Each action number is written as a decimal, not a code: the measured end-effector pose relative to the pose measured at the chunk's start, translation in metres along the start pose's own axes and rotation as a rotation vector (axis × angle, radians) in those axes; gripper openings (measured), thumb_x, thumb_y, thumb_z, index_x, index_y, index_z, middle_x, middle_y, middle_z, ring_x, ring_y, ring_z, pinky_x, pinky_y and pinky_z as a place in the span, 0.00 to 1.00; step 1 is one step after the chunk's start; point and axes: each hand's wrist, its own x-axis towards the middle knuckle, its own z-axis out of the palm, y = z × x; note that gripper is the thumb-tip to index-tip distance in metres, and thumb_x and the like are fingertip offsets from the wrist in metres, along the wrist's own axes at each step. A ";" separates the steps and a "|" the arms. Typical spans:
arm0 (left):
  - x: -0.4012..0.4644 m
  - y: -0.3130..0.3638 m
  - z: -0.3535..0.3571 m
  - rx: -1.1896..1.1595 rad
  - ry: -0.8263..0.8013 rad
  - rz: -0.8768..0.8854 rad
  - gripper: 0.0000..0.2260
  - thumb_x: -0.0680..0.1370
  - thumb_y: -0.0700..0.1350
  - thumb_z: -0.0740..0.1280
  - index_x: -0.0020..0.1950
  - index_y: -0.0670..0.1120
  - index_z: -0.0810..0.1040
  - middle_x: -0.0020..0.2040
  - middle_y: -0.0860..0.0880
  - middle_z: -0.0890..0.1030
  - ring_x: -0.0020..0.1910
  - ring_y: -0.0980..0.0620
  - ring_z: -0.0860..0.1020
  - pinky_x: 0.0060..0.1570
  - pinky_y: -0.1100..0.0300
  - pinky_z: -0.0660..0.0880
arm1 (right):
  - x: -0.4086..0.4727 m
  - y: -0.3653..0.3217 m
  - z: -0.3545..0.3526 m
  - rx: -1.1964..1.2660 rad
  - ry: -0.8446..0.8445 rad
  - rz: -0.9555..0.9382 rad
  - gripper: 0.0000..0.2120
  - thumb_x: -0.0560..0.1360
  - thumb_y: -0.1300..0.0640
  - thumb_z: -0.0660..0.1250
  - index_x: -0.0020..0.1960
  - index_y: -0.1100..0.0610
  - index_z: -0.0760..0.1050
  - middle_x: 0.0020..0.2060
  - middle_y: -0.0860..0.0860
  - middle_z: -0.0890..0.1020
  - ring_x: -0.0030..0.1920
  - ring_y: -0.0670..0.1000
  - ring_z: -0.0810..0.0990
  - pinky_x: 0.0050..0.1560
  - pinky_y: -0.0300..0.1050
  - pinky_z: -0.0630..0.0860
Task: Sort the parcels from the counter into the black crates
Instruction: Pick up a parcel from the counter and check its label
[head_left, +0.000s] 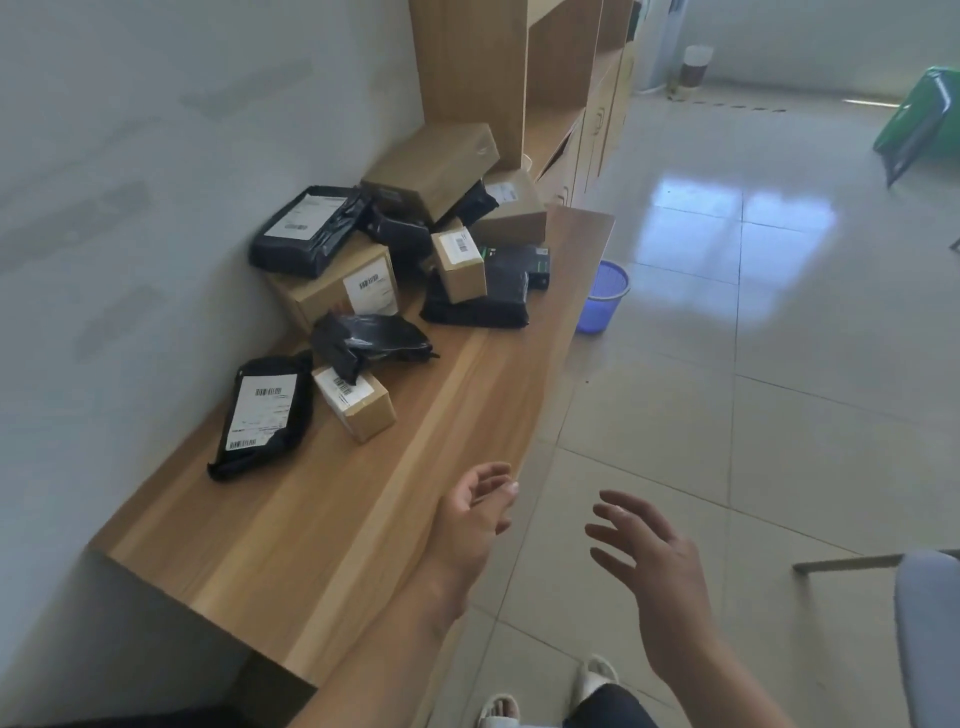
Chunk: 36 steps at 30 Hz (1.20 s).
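Note:
Several parcels lie heaped on the wooden counter (311, 545) against the wall. Nearest me are a black mailer bag with a white label (262, 415) and a small cardboard box (358, 402); a crumpled black bag (371, 340) rests on that box. Farther back sit a larger labelled box (337, 283), more black bags (304, 228) and a big brown box (431, 169) on top. My left hand (475, 512) hovers at the counter's front edge, fingers loosely curled, holding nothing. My right hand (644, 551) is spread in the air over the floor, empty. No black crate is in view.
A blue plastic basket (602, 296) stands on the tiled floor beside the counter's far end. Wooden shelving (550, 78) rises behind the parcels. A grey chair (930, 639) is at the right edge, a green object (919, 119) at far right. My feet (545, 696) are below.

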 end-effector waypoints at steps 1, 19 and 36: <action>0.012 0.003 0.004 0.007 0.019 -0.005 0.07 0.81 0.46 0.69 0.59 0.52 0.81 0.59 0.50 0.82 0.60 0.53 0.80 0.63 0.51 0.79 | 0.017 -0.005 0.002 -0.002 -0.006 0.008 0.08 0.81 0.61 0.66 0.56 0.57 0.83 0.53 0.57 0.86 0.54 0.57 0.85 0.54 0.51 0.80; 0.172 0.037 -0.011 0.084 0.802 -0.288 0.16 0.78 0.48 0.73 0.65 0.52 0.76 0.66 0.49 0.79 0.60 0.47 0.78 0.60 0.49 0.75 | 0.280 -0.126 0.083 -0.258 -0.480 0.201 0.08 0.83 0.60 0.65 0.56 0.56 0.83 0.52 0.55 0.85 0.53 0.56 0.85 0.56 0.52 0.81; 0.283 0.011 -0.104 0.001 1.001 -0.272 0.32 0.67 0.42 0.82 0.66 0.51 0.71 0.57 0.52 0.78 0.55 0.50 0.78 0.51 0.55 0.73 | 0.323 -0.141 0.167 -0.555 -0.456 0.171 0.08 0.82 0.61 0.66 0.54 0.57 0.84 0.52 0.58 0.85 0.54 0.59 0.85 0.57 0.55 0.81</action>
